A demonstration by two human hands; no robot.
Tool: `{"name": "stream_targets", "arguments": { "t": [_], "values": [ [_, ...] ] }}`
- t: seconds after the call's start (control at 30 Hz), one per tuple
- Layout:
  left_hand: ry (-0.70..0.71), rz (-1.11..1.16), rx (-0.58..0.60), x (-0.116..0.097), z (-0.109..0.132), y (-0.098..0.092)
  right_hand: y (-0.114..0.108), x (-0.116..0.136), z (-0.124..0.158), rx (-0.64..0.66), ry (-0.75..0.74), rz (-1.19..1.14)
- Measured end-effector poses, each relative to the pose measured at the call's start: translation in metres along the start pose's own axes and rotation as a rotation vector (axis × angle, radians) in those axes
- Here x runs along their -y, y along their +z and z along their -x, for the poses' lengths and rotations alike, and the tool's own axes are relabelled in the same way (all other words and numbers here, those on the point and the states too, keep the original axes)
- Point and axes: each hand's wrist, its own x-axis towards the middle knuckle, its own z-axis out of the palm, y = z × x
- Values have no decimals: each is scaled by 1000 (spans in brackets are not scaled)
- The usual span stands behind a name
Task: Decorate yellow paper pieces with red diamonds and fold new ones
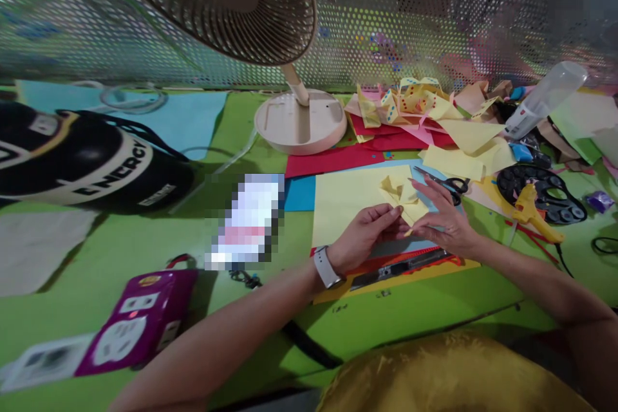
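A folded piece of pale yellow paper (411, 208) is held up over the paper sheets in the middle of the table. My left hand (369, 232), with a watch at its wrist, pinches the paper's lower left side between thumb and fingers. At its right, my right hand (447, 222) has its thumb and a finger closed on the lower right corner, the other fingers raised. Beneath lie a pale yellow sheet (338, 199) and a light blue one. Black scissors (451, 187) rest just beyond my right hand. An orange and black utility knife (400, 268) lies in front of both hands.
A fan (302, 119) stands at the back. Left are a phone (251, 219), a purple power strip (145, 315) and a black bag (120, 167). Scrap and folded papers (410, 103), a clear bottle (548, 100), a black palette (574, 199) and a yellow glue gun (535, 215) are right.
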Motion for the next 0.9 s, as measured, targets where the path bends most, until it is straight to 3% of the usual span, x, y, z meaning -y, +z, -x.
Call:
{"name": "stream_targets", "arguments": {
  "t": [0.17, 0.6, 0.9],
  "values": [
    [7, 50, -14, 4, 2, 3, 7, 3, 1, -123, 69, 31],
    [36, 122, 25, 13, 5, 1, 6, 3, -3, -75, 73, 21],
    [1, 29, -2, 11, 7, 5, 9, 1, -3, -78, 71, -30]
  ]
}}
